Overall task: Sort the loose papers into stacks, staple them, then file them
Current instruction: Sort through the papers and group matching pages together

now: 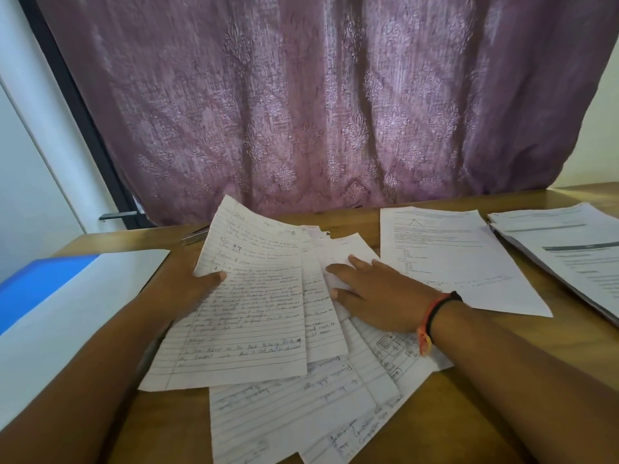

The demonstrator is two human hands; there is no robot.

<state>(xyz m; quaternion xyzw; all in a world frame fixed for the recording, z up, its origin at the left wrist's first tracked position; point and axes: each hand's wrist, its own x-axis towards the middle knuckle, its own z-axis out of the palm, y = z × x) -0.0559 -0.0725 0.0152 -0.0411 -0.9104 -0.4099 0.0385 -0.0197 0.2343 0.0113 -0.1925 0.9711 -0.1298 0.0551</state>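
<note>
A loose spread of handwritten lined papers [328, 410] lies on the wooden table [502, 406] in front of me. My left hand [187, 293] pinches the left edge of the top handwritten sheet [254, 296], thumb on top, and lifts its far end off the pile. My right hand [375, 293] lies flat with straight fingers on the papers just right of that sheet. A single printed sheet [449, 256] lies to the right, and a stack of printed pages [566, 252] sits at the far right.
A blue and white folder [77, 296] lies at the table's left side. A grey stapler [196, 236] peeks out behind the lifted sheet. A purple patterned curtain [318, 102] hangs along the table's far edge.
</note>
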